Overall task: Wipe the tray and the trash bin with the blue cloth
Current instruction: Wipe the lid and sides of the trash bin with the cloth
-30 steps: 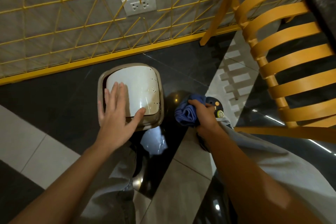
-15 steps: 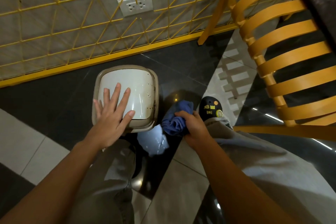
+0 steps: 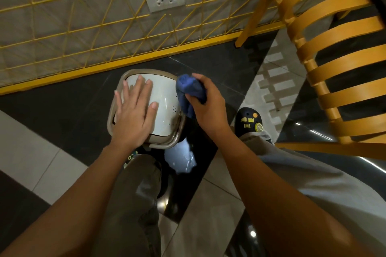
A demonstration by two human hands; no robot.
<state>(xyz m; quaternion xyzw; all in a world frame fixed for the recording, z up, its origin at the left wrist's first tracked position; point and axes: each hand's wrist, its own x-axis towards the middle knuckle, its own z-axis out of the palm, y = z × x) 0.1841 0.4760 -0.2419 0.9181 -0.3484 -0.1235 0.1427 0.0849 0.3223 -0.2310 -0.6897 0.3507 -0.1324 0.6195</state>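
Two-tone glossy floor (image 3: 62, 110), yellow wire grid (image 3: 100, 25) beyond

Dim, warm indoor light, bright glare patches on the glossy dark floor (image 3: 181, 156), wide-angle bending at the edges.

On trash bin (image 3: 166, 98) top: left hand (image 3: 133, 116); at its right edge: right hand (image 3: 208, 106) holding cloth (image 3: 189, 87).

We are seeing a person wearing loose grey-brown trousers (image 3: 133, 194) that are bunching in soft folds over both legs. The right foot is wearing a black clog (image 3: 248, 119) carrying yellow and orange charms, one looking like a lemon slice. The left hand (image 3: 133, 115) and right hand (image 3: 208, 106) are going bare, forearms uncovered.
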